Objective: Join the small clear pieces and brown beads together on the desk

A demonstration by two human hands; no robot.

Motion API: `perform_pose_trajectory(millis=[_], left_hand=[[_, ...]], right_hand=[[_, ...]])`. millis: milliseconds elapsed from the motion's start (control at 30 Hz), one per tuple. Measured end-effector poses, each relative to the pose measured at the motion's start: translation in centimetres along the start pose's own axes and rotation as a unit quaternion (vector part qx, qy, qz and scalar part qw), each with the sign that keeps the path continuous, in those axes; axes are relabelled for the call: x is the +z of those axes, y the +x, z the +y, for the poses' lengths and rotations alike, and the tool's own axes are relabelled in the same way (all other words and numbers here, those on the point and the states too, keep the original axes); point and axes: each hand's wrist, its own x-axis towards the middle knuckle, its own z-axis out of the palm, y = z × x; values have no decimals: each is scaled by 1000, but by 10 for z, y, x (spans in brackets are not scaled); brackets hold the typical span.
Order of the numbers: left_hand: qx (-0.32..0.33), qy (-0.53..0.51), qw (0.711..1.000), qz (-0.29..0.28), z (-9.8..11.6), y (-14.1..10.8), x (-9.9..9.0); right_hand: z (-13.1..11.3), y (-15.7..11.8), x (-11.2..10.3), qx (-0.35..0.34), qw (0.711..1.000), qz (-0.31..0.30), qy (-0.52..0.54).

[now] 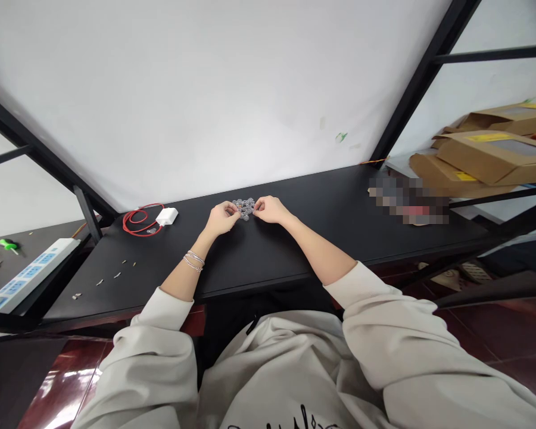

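My left hand (222, 218) and my right hand (270, 210) meet over the middle of a black desktop (268, 256). Between their fingertips is a small cluster of clear plastic parts (244, 208) with grey and dark bits inside. Each hand pinches the cluster from its own side, and the fingers hide part of it. Silver chain bracelets (195, 261) circle my left wrist. Pale sweatshirt cuffs cover both forearms further back.
A coiled red wire (139, 220) and a white power adapter (167, 216) lie left of my hands, with several tiny pieces scattered nearer the desk's front edge. A power strip (33, 274) is at far left. Cardboard boxes (495, 156) and a pixelated patch (406, 199) are right.
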Motion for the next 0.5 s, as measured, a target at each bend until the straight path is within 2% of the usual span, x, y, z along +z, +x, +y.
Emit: perform_pose_trajectory(millis=[267,400,500], left_hand=[[-7,18,1000,0,1,1,-3],[-9,129,991,29,-4,6,-16],[-52,207,977,29,-12,10,-28]], right_hand=[[3,1,1,-3,1000,1,11],[6,4,3,3,1000,4,18],[6,4,3,9,1000,6,27]])
